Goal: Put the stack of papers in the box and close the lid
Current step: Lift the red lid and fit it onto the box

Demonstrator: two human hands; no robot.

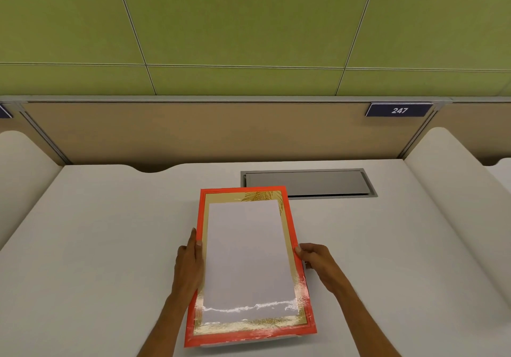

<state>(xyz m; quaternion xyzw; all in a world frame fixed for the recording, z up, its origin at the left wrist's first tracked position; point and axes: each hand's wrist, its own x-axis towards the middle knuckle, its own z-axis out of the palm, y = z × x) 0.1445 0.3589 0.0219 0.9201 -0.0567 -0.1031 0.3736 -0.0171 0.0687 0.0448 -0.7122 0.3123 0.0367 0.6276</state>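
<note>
A flat red box (201,246) with a gold leaf-patterned inner border lies lengthwise in front of me on the white desk (96,246). A white stack of papers (249,257) fills its middle. Glare streaks across the near end, as from a glossy cover, and I cannot tell whether that is a clear lid. A thin white edge shows under the near red rim. My left hand (189,262) grips the left long edge, thumb on the rim. My right hand (318,262) pinches the right long edge.
A grey metal cable hatch (307,182) is set into the desk just beyond the box on the right. White curved side dividers (448,179) flank the desk. A tan back panel with a blue "247" tag (399,110) closes the far side.
</note>
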